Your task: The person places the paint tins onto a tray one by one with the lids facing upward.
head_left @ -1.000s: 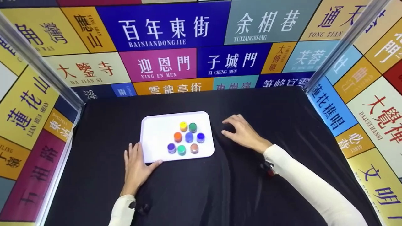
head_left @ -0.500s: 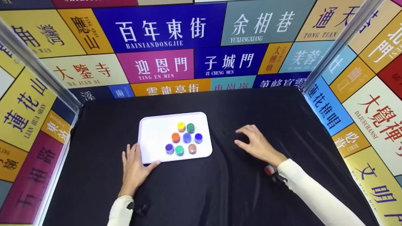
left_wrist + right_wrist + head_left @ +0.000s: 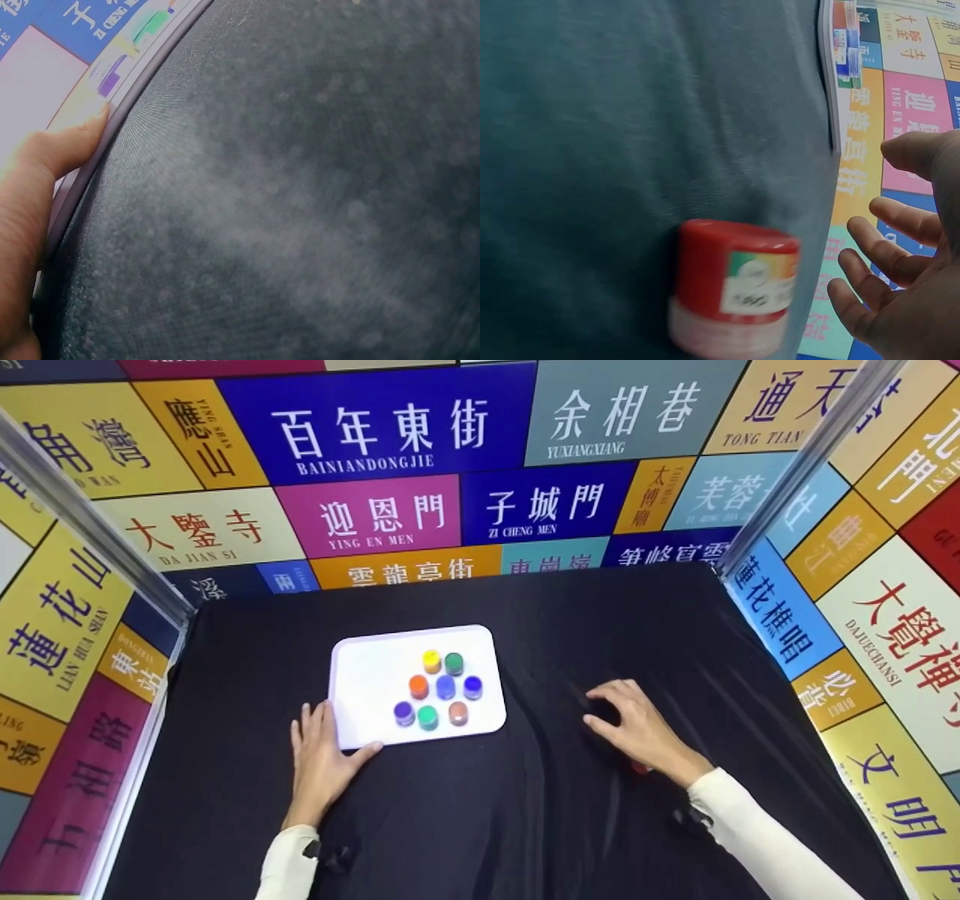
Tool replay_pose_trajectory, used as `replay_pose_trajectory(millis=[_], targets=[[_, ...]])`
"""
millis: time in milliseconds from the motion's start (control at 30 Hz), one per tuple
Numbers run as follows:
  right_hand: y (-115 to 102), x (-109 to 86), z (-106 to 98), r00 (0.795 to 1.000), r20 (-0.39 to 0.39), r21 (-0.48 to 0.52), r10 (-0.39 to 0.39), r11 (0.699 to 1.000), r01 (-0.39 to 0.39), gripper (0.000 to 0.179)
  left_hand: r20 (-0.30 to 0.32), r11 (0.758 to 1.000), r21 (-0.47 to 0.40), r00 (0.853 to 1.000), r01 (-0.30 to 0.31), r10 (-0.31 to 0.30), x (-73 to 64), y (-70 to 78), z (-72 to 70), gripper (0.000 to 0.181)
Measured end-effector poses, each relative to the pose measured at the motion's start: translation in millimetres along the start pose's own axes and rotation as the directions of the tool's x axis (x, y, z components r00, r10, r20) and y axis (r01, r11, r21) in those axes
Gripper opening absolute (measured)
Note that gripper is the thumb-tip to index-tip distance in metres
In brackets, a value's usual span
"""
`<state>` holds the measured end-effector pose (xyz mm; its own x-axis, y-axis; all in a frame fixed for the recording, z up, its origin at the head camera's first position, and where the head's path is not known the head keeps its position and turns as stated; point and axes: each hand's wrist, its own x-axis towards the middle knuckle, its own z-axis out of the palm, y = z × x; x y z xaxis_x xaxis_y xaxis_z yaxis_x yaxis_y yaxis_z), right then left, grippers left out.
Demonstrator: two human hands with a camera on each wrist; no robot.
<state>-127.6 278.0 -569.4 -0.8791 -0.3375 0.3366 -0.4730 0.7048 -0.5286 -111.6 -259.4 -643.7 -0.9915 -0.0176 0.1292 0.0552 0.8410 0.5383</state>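
Note:
My left hand [image 3: 322, 757] rests at the near left corner of a white tray [image 3: 367, 682], thumb along its front edge and fingers spread along its left side. The thumb [image 3: 79, 142] touches the tray's rim in the left wrist view. Small paint jars stand on the tray, among them yellow [image 3: 432, 661], orange [image 3: 418, 686], purple [image 3: 403, 713] and brown [image 3: 458, 713]. To the right, my right hand [image 3: 641, 727] hovers over the black cloth, fingers loosely bent and holding nothing. A red paint jar [image 3: 735, 285] with a pale lower part is close by, mostly hidden beneath that hand in the head view.
Black cloth [image 3: 465, 825] with wrinkles covers the table. Colourful printed panels [image 3: 375, 427] with large characters wall the back and both sides, and metal posts [image 3: 810, 465] rise at the back corners.
My right hand has moved to the right and toward me, away from the tray. The left hand, the tray and its jars have stayed in place.

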Motion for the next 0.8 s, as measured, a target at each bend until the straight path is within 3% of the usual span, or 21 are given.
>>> replay_pose_trajectory(millis=[567, 800], targets=[[13.9, -61.7, 1.3, 0.998, 0.001, 0.039, 0.068, 0.997, -0.068, 0.036, -0.020, 1.000, 0.003, 1.000, -0.012, 0.012, -0.6, -1.2, -1.0, 0.125], [24.1, -73.8, -4.4, 0.999, -0.034, 0.057, 0.019, 0.998, -0.017, 0.035, -0.002, 1.000, 0.001, 1.000, -0.001, 0.001, -0.7, 0.7, 0.1, 0.125]])
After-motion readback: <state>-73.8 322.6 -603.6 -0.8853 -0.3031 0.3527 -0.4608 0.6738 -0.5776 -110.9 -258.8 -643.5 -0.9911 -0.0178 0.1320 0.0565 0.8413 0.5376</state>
